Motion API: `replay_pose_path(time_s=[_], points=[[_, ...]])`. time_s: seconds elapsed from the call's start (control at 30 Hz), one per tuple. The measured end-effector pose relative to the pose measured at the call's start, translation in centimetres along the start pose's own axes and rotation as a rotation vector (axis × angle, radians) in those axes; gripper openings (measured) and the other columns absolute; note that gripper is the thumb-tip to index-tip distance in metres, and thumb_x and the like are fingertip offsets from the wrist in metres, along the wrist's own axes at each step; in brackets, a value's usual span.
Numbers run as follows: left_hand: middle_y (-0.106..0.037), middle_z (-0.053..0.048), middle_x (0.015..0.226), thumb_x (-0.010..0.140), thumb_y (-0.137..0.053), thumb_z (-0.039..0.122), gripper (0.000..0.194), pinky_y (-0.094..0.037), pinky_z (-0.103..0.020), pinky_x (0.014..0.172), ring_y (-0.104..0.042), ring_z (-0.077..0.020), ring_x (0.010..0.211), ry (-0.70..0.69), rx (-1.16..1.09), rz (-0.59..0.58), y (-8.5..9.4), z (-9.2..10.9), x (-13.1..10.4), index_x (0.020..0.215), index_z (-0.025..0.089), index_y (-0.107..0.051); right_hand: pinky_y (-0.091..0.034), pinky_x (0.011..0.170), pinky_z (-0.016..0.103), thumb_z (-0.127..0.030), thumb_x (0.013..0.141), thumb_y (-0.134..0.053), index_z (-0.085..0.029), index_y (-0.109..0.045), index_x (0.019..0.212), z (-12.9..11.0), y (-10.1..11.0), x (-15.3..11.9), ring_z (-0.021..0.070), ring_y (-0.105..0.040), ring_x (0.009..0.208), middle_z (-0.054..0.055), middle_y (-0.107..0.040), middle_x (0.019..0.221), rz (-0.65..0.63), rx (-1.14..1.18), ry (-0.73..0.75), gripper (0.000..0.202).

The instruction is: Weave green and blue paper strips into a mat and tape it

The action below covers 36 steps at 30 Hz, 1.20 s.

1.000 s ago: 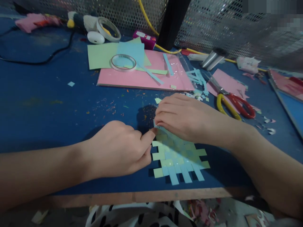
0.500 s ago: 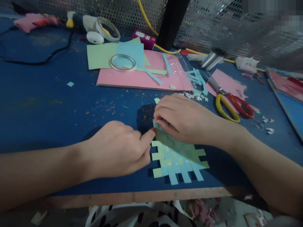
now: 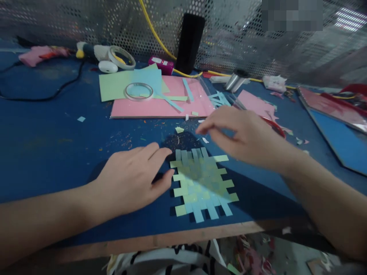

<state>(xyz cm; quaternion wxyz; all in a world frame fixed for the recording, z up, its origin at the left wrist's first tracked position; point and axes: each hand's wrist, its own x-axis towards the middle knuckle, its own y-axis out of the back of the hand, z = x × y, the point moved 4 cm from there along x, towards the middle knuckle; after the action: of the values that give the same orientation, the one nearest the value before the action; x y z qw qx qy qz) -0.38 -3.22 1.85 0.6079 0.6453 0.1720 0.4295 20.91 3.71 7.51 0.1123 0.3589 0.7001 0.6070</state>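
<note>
A woven paper mat (image 3: 200, 183) of pale green and light blue strips lies flat near the table's front edge, its strip ends sticking out on all sides. At its left edge rests my left hand (image 3: 134, 173), thumb and forefinger apart and holding nothing. My right hand (image 3: 241, 135) hovers above and right of the mat's far edge, fingers bent loosely, a gap showing behind the thumb, nothing visible in it. Behind that hand, the scissors are mostly hidden; part of a red handle (image 3: 276, 126) shows.
Pink paper (image 3: 137, 109) lies at the back with green and blue sheets and a tape roll (image 3: 139, 91) on it. Blue strips (image 3: 219, 98), a silver spool (image 3: 236, 81) and a blue board (image 3: 338, 137) are to the right. A pink glue gun (image 3: 37, 56) sits far left.
My right hand has lifted off the mat's far end and moved right. My left fingers have let go of the mat's left edge and spread. The view has tilted slightly.
</note>
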Motion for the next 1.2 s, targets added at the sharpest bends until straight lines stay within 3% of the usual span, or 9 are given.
replay_pose_path(time_s=[0.1, 0.2, 0.37, 0.53, 0.77, 0.87, 1.03, 1.2], points=[[-0.067, -0.011, 0.106, 0.102, -0.053, 0.043, 0.036, -0.051, -0.038, 0.073, -0.066, -0.0291, 0.097, 0.102, -0.153, -0.057, -0.4, -0.8, 0.8, 0.124, 0.017, -0.067, -0.054, 0.086, 0.043, -0.011, 0.093, -0.054, -0.020, -0.075, 0.095, -1.5, -1.6, -1.6, 0.0241, -0.065, 0.091, 0.007, -0.077, 0.089, -0.060, 0.076, 0.157, 0.023], [-0.066, -0.009, 0.112, 0.098, -0.063, 0.046, 0.035, -0.051, -0.043, 0.088, -0.062, -0.0285, 0.104, 0.167, -0.316, -0.093, -0.8, -1.1, 1.3, 0.121, 0.020, -0.068, -0.053, 0.088, 0.046, -0.014, 0.094, -0.059, -0.017, -0.076, 0.102, -1.8, -3.1, -2.7, 0.0266, -0.063, 0.098, 0.010, -0.077, 0.096, -0.020, 0.070, 0.197, 0.020], [-0.068, -0.006, 0.108, 0.097, -0.067, 0.042, 0.022, -0.050, -0.042, 0.086, -0.062, -0.0254, 0.099, 0.162, -0.353, -0.122, -1.0, -0.7, 1.2, 0.104, 0.021, -0.070, -0.050, 0.096, 0.050, -0.028, 0.097, -0.065, -0.020, -0.074, 0.106, -1.3, -4.4, -3.4, 0.0257, -0.064, 0.098, 0.010, -0.076, 0.100, -0.022, 0.109, 0.140, 0.014], [-0.068, -0.006, 0.111, 0.098, -0.065, 0.040, 0.021, -0.050, -0.040, 0.083, -0.062, -0.0256, 0.101, 0.116, -0.324, -0.142, -1.2, -0.5, 1.0, 0.106, 0.022, -0.069, -0.047, 0.101, 0.051, -0.031, 0.099, -0.065, -0.020, -0.073, 0.112, -1.8, -5.0, -3.7, 0.0269, -0.061, 0.103, 0.011, -0.073, 0.104, -0.033, 0.111, 0.130, 0.019], [-0.066, -0.004, 0.108, 0.096, -0.067, 0.034, 0.013, -0.048, -0.040, 0.084, -0.060, -0.0237, 0.097, 0.087, -0.399, -0.170, -1.3, -0.4, 1.1, 0.099, 0.021, -0.064, -0.044, 0.097, 0.049, -0.027, 0.101, -0.061, -0.020, -0.073, 0.117, -2.2, -5.3, -3.8, 0.0258, -0.057, 0.099, 0.010, -0.069, 0.102, -0.075, 0.112, 0.113, 0.021], [-0.065, -0.005, 0.107, 0.097, -0.063, 0.032, 0.011, -0.048, -0.041, 0.085, -0.060, -0.0242, 0.098, 0.086, -0.378, -0.148, -1.1, -0.3, 1.1, 0.101, 0.021, -0.062, -0.043, 0.093, 0.049, -0.029, 0.102, -0.059, -0.019, -0.075, 0.112, -2.3, -5.2, -3.9, 0.0297, -0.055, 0.105, 0.011, -0.070, 0.103, -0.054, 0.067, 0.146, 0.021], [-0.061, -0.010, 0.127, 0.095, -0.065, 0.037, 0.037, -0.049, -0.046, 0.098, -0.058, -0.0294, 0.118, 0.170, -0.344, -0.123, -1.2, -0.6, 1.3, 0.128, 0.019, -0.062, -0.040, 0.092, 0.049, -0.031, 0.104, -0.058, -0.023, -0.077, 0.111, -2.6, -4.8, -4.0, 0.0357, -0.050, 0.120, 0.009, -0.073, 0.105, -0.040, -0.069, 0.206, 0.022], [-0.064, -0.009, 0.126, 0.094, -0.069, 0.040, 0.032, -0.051, -0.044, 0.096, -0.060, -0.0283, 0.114, 0.126, -0.340, -0.121, -1.5, -0.5, 1.2, 0.119, 0.020, -0.070, -0.040, 0.091, 0.046, -0.029, 0.102, -0.062, -0.024, -0.079, 0.098, -2.8, -4.5, -4.0, 0.0343, -0.053, 0.120, 0.006, -0.075, 0.104, -0.010, -0.122, 0.258, 0.018]])
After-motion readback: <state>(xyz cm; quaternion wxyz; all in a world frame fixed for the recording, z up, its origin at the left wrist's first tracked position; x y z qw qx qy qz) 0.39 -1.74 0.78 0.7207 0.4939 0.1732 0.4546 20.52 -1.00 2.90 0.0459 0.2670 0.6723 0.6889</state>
